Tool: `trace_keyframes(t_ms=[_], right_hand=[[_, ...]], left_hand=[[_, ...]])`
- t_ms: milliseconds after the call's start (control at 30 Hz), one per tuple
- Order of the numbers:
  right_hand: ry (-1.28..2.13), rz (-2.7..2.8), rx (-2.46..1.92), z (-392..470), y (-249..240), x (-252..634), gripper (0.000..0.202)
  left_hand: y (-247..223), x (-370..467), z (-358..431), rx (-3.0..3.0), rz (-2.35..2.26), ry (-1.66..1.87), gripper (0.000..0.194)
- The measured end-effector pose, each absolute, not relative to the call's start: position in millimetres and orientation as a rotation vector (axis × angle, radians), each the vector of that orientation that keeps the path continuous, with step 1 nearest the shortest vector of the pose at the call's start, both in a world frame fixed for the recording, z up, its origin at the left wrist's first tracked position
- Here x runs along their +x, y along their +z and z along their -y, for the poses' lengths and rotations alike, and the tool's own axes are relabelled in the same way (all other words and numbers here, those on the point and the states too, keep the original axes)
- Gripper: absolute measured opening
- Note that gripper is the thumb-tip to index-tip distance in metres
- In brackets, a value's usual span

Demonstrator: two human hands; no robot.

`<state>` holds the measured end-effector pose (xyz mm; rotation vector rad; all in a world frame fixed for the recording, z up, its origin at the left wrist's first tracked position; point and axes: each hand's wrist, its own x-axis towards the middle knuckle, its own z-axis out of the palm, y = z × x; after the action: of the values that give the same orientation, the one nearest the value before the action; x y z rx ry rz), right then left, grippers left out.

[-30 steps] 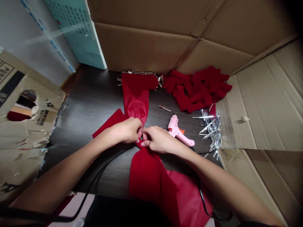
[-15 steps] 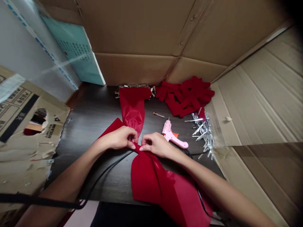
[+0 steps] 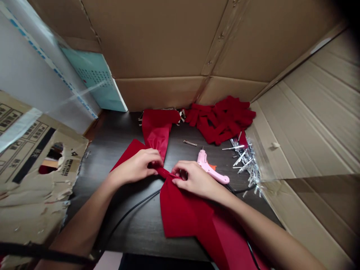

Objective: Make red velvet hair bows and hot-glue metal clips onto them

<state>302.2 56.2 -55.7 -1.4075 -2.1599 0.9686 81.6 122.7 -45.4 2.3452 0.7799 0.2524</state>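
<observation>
A long red ribbon (image 3: 180,210), velvety on one face and satiny on the other, lies gathered narrow at its middle over the dark table. My left hand (image 3: 140,165) pinches the gathered part from the left. On the other side, my right hand (image 3: 194,178) grips the same narrow part between thumb and fingers, a short stretch of it showing between the two hands. Wide ends fan out, one toward the back, one to the left under my left wrist, and others toward the front right. Just beyond my right hand rests a pink glue gun (image 3: 212,168).
A metal hair clip (image 3: 190,143) lies behind the glue gun. Red fabric strips (image 3: 222,118) are heaped at the back, with clear glue sticks (image 3: 249,163) at the right. Cardboard walls (image 3: 157,92) enclose the table; a black cable (image 3: 135,208) crosses it.
My hands have moved slightly apart along the gathered middle, uncovering more of it. The front ribbon end has spread flatter. The whole view has shifted a little.
</observation>
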Motion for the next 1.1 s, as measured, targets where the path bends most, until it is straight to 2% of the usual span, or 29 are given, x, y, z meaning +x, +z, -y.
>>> trace_keyframes(t_ms=[167,300,533,600,700,767,933,1100], right_hand=[[0.877,2.251,-1.457,-60.9,-77.3,299.8,0.006],[0.830,2.271,-1.396,-53.6,-70.4,309.3,0.011],[0.587,2.199,-1.521,-47.4,-56.8,368.7,0.008],[0.443,2.250,-1.640,-45.3,-61.4,387.8,0.012],[0.232,2.323,-1.757,-40.1,-72.0,403.8,0.031],[0.157,2.312,-1.790,-37.3,-78.7,404.2,0.037],[0.139,2.257,-1.902,-35.5,-88.5,391.3,0.023],[0.116,1.994,-1.800,-32.8,-93.4,394.3,0.024]], left_hand=[[-63.6,82.0,-127.6,2.378,-0.807,0.188,0.011],[-63.1,81.1,-124.3,2.408,-0.822,0.154,0.016],[-50.3,75.6,-120.5,2.375,-0.812,0.234,0.040],[-42.0,76.1,-120.9,2.350,-0.832,0.251,0.036],[-29.8,85.9,-129.7,2.337,-0.851,0.270,0.021],[-26.4,102.5,-143.1,2.398,-0.873,0.267,0.018],[-40.5,170.4,-188.9,2.739,-0.890,0.111,0.026],[-66.7,214.2,-214.5,2.724,-0.835,0.092,0.016]])
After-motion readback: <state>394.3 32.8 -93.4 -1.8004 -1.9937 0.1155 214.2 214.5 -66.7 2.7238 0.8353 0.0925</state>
